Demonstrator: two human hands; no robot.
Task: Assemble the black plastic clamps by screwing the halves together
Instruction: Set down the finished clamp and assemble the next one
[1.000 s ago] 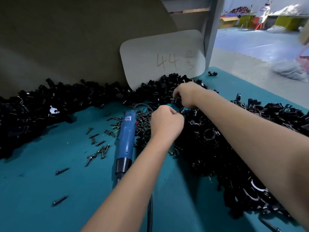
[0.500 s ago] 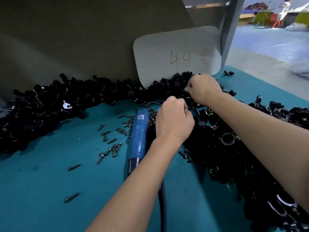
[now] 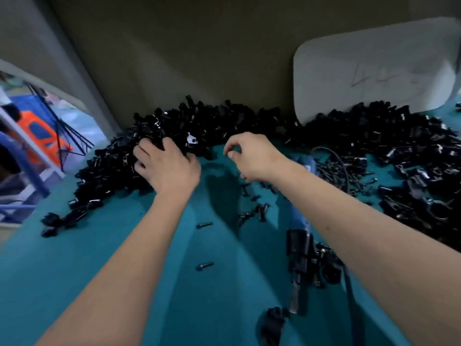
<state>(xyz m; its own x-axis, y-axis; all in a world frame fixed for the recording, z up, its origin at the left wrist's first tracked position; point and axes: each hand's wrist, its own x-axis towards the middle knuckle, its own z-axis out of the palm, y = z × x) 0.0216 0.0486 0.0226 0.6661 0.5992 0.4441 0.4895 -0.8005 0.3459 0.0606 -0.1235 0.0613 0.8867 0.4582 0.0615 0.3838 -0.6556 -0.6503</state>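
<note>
The left hand (image 3: 166, 164) lies on the heap of black plastic clamp halves (image 3: 159, 136) along the back left of the teal desk (image 3: 74, 258), fingers curled down into the pieces and gripping some. The right hand (image 3: 252, 157) hovers just above the desk beside that heap, thumb and forefinger brought together; whether they pinch anything I cannot tell. Small dark metal screws (image 3: 254, 211) lie loose between the forearms. A blue electric screwdriver (image 3: 299, 231) rests under the right forearm.
</note>
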